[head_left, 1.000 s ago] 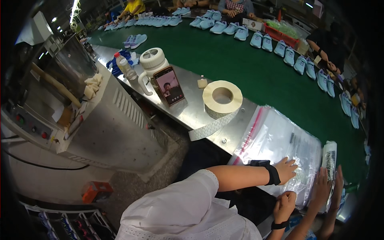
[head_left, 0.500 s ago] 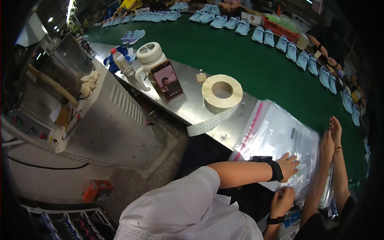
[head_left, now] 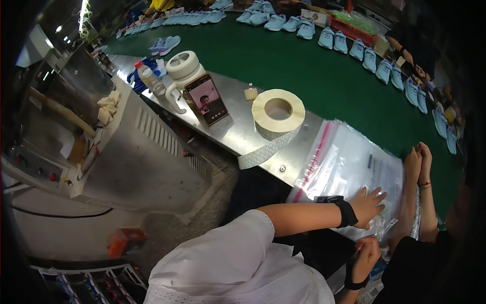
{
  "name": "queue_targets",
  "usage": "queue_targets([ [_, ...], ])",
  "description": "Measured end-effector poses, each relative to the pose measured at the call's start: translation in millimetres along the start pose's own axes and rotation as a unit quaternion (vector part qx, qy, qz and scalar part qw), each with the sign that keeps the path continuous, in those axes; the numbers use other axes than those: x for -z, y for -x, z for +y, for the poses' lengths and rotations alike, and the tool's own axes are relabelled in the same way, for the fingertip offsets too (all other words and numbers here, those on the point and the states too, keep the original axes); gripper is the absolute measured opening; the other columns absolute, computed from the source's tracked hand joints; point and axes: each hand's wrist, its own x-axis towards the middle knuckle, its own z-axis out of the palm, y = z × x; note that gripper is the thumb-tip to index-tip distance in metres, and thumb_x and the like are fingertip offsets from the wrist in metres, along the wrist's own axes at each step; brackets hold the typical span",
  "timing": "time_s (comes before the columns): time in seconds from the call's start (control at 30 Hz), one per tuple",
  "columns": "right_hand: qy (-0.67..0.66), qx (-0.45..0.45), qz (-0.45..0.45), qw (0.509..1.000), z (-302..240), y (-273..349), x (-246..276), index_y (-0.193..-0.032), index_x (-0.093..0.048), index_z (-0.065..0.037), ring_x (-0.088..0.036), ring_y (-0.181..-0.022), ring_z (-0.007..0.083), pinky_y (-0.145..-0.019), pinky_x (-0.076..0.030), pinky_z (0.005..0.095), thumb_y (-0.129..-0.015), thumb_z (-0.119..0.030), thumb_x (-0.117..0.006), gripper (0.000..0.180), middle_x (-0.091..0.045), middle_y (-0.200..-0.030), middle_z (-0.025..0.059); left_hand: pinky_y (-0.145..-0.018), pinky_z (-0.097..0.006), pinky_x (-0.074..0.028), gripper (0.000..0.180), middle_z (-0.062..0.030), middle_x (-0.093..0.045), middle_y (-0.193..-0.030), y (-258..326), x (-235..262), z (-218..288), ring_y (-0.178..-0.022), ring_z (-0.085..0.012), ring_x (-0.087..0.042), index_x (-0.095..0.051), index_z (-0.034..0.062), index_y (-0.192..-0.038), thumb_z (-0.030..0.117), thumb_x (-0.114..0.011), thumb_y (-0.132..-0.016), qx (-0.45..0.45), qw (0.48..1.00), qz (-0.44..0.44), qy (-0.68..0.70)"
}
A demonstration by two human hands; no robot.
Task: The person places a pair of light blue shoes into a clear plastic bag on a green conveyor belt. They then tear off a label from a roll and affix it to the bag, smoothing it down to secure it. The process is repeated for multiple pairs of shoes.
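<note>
I judge my splayed left hand (head_left: 366, 209) steadies the bags (head_left: 349, 162), right hand (head_left: 368, 258) curled, hold unclear; next calls for pinching one.

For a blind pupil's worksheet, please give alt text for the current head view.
The person's left hand is spread over clear plastic bags, the right hand curled nearby. Another person's hands are at right; a tape roll, phone and white jug stand to the left; blue shoes line the green worktop beyond.
</note>
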Motion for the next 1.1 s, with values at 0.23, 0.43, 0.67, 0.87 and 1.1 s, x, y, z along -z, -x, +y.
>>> queue_targets([
  [0.23,0.303,0.039,0.005,0.952,25.9,-13.7,-5.2,-0.103,-0.052,0.004,-0.051,-0.1,0.0376,-0.089,-0.04,0.041,-0.087,-0.008,-0.054,0.021,-0.05,-0.114,0.022,-0.104,-0.044,-0.031,0.054,-0.0196,-0.04,-0.134,88.9,63.7,-22.1,-0.129,-0.0372,-0.031,-0.048,0.0006,-0.123,0.017,-0.067,-0.076,0.073,0.98,0.151,0.108],
  [0.43,0.259,-0.07,0.036,0.963,42.3,-22.5,-4.7,-0.131,-0.04,0.0,-0.051,-0.111,0.0327,-0.083,-0.046,0.0342,-0.088,-0.01,-0.055,0.047,-0.037,-0.136,0.0241,-0.094,-0.038,-0.041,0.039,-0.0163,-0.052,-0.117,165.9,114.6,-41.0,-0.112,-0.032,-0.049,-0.053,0.001,-0.115,0.008,-0.062,-0.078,0.239,0.932,0.237,0.138],
  [0.67,0.359,-0.085,0.077,0.926,88.9,-40.7,29.8,-0.136,-0.035,0.002,-0.038,-0.127,0.0371,-0.104,-0.032,0.0389,-0.089,-0.02,-0.057,0.056,-0.038,-0.136,0.0274,-0.092,-0.038,-0.042,0.037,-0.0156,-0.051,-0.117,134.9,104.6,-31.4,-0.11,-0.0327,-0.049,-0.055,0.001,-0.112,0.013,-0.065,-0.079,0.163,0.963,0.176,0.119],
  [0.87,0.408,-0.014,0.14,0.902,98.0,-41.2,36.0,-0.133,-0.036,0.004,-0.046,-0.12,0.035,-0.099,-0.038,0.038,-0.088,-0.021,-0.058,0.056,-0.045,-0.131,0.0248,-0.093,-0.038,-0.041,0.037,-0.0154,-0.051,-0.117,147.4,97.2,-38.2,-0.11,-0.0326,-0.049,-0.055,0.0016,-0.113,0.013,-0.064,-0.08,0.212,0.957,0.161,0.114],
  [1.1,0.454,-0.095,0.121,0.878,116.4,-46.4,51.1,-0.131,-0.042,0.002,-0.055,-0.1,0.0333,-0.085,-0.044,0.0405,-0.085,-0.026,-0.061,0.057,-0.054,-0.114,0.0216,-0.093,-0.04,-0.041,0.038,-0.0146,-0.051,-0.118,113.2,78.1,-20.6,-0.11,-0.032,-0.048,-0.054,0.0011,-0.112,0.016,-0.065,-0.078,0.117,0.978,0.129,0.119],
])
